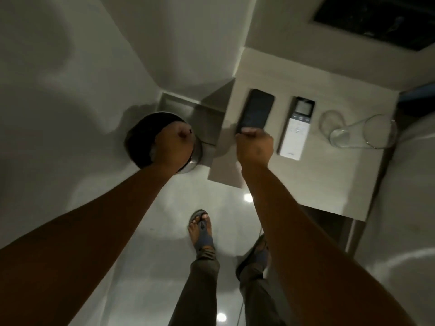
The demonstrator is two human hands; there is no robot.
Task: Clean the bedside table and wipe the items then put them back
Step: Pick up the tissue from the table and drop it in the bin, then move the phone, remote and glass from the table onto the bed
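Note:
The beige bedside table (pixel 329 184) carries a black phone (pixel 257 107), a white remote (pixel 295 135) with a small screen, and a clear glass (pixel 362 134) lying on its side near the right edge. My right hand (pixel 254 148) is closed on the near end of the phone, which lies flat on the table's left part. Left of the table, my left hand (pixel 175 147) is a closed fist held over a dark round bin (pixel 138 140). I see nothing in that fist.
A white wall fills the left and top. White bedding (pixel 409 196) borders the table on the right. My feet in sandals (pixel 202 231) stand on a glossy pale floor in front of the table. A dark framed panel (pixel 381 20) is at the upper right.

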